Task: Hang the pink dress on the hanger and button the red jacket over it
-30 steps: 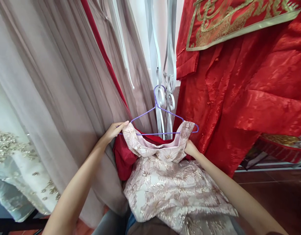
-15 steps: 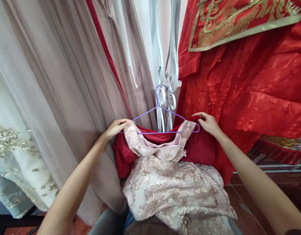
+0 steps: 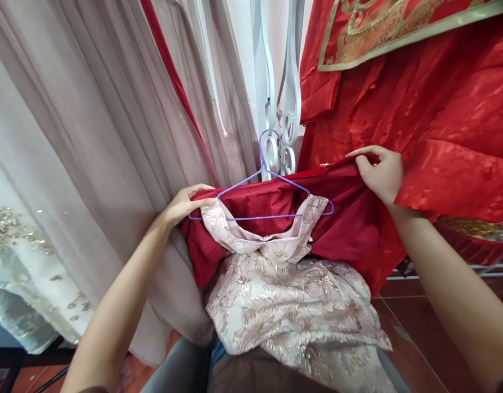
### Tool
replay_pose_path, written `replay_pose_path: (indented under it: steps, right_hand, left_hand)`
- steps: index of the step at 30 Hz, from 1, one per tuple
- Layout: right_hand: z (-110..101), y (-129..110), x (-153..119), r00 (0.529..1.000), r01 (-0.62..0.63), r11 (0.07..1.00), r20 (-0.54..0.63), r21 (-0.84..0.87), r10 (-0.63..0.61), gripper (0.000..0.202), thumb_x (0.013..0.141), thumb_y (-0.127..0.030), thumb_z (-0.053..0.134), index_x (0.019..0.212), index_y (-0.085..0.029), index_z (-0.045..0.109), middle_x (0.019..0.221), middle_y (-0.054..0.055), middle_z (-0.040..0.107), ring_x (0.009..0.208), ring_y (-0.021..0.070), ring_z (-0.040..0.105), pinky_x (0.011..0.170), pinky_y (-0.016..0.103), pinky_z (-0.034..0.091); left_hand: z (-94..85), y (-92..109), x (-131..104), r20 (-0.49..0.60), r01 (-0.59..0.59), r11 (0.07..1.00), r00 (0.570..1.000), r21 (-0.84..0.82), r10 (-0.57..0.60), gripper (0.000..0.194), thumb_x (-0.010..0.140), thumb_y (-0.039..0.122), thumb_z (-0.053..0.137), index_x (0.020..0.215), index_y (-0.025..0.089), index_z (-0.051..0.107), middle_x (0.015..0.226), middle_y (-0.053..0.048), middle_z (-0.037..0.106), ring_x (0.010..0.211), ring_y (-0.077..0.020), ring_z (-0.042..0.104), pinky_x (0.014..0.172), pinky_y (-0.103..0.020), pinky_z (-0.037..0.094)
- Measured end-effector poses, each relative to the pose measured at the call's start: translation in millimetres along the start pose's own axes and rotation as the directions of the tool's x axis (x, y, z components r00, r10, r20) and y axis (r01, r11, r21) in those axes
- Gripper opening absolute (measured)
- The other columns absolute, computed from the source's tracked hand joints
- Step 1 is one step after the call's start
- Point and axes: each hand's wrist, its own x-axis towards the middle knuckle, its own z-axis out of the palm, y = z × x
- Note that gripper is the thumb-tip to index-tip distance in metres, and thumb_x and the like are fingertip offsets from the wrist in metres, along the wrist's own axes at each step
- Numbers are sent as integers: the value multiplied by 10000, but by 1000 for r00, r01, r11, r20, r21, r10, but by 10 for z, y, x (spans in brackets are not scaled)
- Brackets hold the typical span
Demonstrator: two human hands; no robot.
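A pale pink and gold brocade dress [image 3: 276,295] hangs by its straps on a purple hanger [image 3: 251,177] and drapes down over my lap. Behind it spreads a dark red cloth garment [image 3: 341,218], its upper edge drawn out between my hands. At the left end, my left hand [image 3: 184,204] is closed, thumb on the dress strap and fingers on the red edge behind the hanger. My right hand [image 3: 382,172] pinches the red garment's upper edge, well out to the right of the hanger and higher than my left.
White curled metalwork [image 3: 290,109] stands behind the hanger, whose hook is at it. Sheer greyish-pink drapery [image 3: 112,136] hangs on the left, with a sequined white garment [image 3: 26,262] beyond. On the right hangs a bright red garment [image 3: 460,120], partly over my right wrist. Tiled floor [image 3: 415,327] shows below.
My right hand has moved right and up, pulling the red garment's edge out taut. More red cloth shows behind the hanger. My left hand has shifted slightly left and up.
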Motion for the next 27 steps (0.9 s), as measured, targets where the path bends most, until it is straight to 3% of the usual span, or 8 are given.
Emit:
replay_pose_path:
  steps: [5,9,11,14,17,19,23,27]
  right_hand:
    - [-55,-112,-42,1000,9,999,16,-38,-9,83,699,-239,681,762,-195,651,808,57,701,765,199,626,686,287,453]
    - [-90,-245,-222,992,43,984,128,-172,-21,226,781,-418,615,713,-205,647,667,36,671,634,192,590,585,288,403]
    - [-64,-313,-400,953,67,975,303,-213,0,321,794,-490,577,690,-197,657,597,24,649,573,184,576,540,282,382]
    - [50,-344,-720,801,114,978,599,-174,13,415,788,-577,544,766,-189,689,595,14,657,534,170,577,516,266,389]
    - [213,-234,-958,753,91,987,658,-135,20,452,776,-589,549,898,-182,703,669,31,688,556,179,596,548,268,424]
    - [329,-110,-1023,755,38,995,654,-96,35,436,796,-555,531,929,-180,710,732,47,708,618,197,624,605,279,451]
    - [586,32,-1060,717,-75,995,697,61,11,370,818,-480,495,858,-187,715,733,26,701,660,194,619,634,271,448]
    - [877,-113,-1180,704,-175,967,710,182,-6,428,812,-518,479,624,-157,611,543,-11,570,542,152,512,547,251,381]
  left_hand:
    - [72,93,45,-200,-68,916,967,395,158,429,614,469,742,929,189,659,913,-42,703,873,-236,645,776,-303,476]
    - [260,198,-55,-373,108,723,902,682,217,345,701,432,685,979,232,640,830,-42,695,802,-263,644,695,-313,444]
    - [367,167,-109,-422,161,674,873,721,243,292,754,405,639,991,235,627,810,-47,685,772,-259,638,679,-313,432]
    - [443,-47,-180,-414,53,732,852,679,322,256,805,349,584,1028,224,592,802,-32,661,739,-207,622,679,-278,432]
    - [367,-343,-264,-461,-10,795,810,607,363,241,785,271,579,1012,193,567,865,-42,648,790,-182,611,710,-255,440]
    - [271,-463,-313,-558,113,802,775,586,298,187,746,224,587,928,187,566,837,-41,641,755,-182,606,673,-253,433]
    - [228,-338,-327,-536,321,713,839,623,91,37,744,193,543,778,207,540,646,-12,601,608,-191,588,552,-249,367]
    - [591,0,-234,-349,242,561,933,792,90,176,740,141,517,909,190,517,710,-61,639,688,-248,633,579,-275,353]
